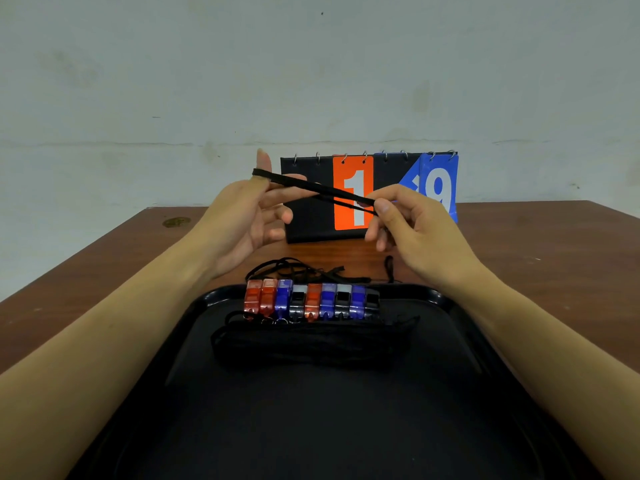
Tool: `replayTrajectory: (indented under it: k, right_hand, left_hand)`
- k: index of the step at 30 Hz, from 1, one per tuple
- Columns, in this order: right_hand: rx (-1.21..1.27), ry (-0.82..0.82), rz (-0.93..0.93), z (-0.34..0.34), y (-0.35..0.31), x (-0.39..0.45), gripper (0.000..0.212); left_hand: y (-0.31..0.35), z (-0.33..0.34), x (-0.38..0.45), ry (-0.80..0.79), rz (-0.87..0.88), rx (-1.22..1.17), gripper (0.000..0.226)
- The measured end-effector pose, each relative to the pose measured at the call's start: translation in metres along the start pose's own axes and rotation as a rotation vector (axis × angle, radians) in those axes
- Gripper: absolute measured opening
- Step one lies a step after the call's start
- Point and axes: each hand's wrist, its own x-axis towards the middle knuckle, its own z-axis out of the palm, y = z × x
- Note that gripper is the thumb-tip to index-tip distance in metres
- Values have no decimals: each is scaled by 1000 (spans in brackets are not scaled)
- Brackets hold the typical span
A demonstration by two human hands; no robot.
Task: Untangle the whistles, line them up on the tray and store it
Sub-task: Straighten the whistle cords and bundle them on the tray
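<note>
Several red, blue and black whistles [310,301] stand side by side in a row at the far end of a black tray [450,393]. Their black cords lie bundled on the tray just in front of them. A black lanyard [322,192] is stretched in the air above the table. It is looped over the thumb of my left hand [249,216], whose fingers are spread. My right hand [405,223] pinches its other end between thumb and forefinger. More loose black cord [301,270] lies tangled on the table behind the tray.
A flip scoreboard [353,197] showing an orange 1 and a blue 9 stands on the brown wooden table [536,265] behind my hands, against a pale wall. A small round mark sits at the table's far left.
</note>
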Motion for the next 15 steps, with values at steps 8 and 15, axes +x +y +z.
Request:
replayTrajectory:
  k: [8,15]
  right_hand:
    - [-9,10,62,-4,2,0,10]
    - [-54,36,95,-14,4,4,11]
  left_hand:
    - [1,-5,2,106,46,88,41]
    - [2,-25,6,160,191,611,26]
